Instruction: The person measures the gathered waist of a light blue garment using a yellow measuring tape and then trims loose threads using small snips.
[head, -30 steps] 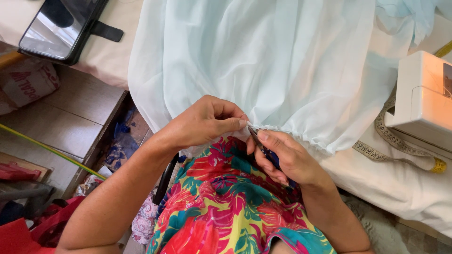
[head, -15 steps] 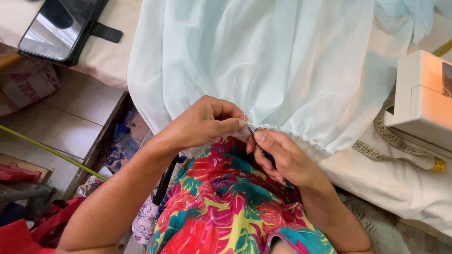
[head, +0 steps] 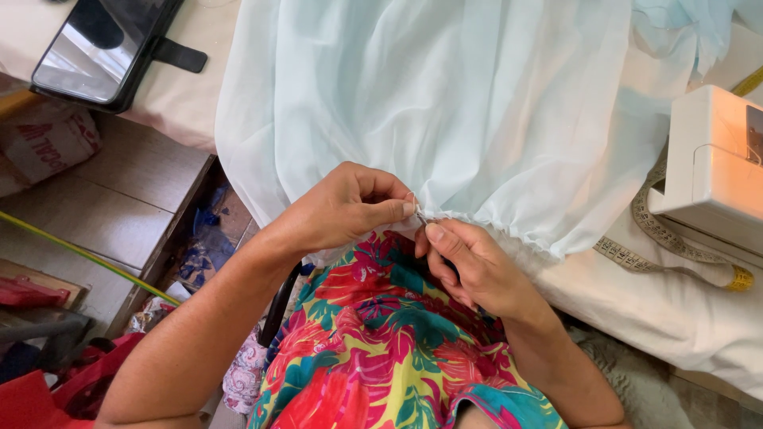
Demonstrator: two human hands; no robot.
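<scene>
A sheer pale blue fabric [head: 445,103] hangs off the table over my lap, its lower edge gathered. My left hand [head: 342,208] pinches that gathered edge between thumb and fingers. My right hand [head: 475,268] is closed right beside it, fingertips touching the same spot. A small metal tool tip [head: 419,213] shows between the two hands. The tool's handle is hidden inside my right hand. Below the hands lies my bright floral garment [head: 381,342].
A white sewing machine [head: 715,171] stands at the right on the cream table cover [head: 683,318], with a measuring tape [head: 656,238] curled beside it. A phone in a black case [head: 99,49] lies at the top left. Bags and scraps sit on the floor at left.
My right hand has moved up and closed in against my left. The tool's dark handle, visible earlier, is now covered by the fingers.
</scene>
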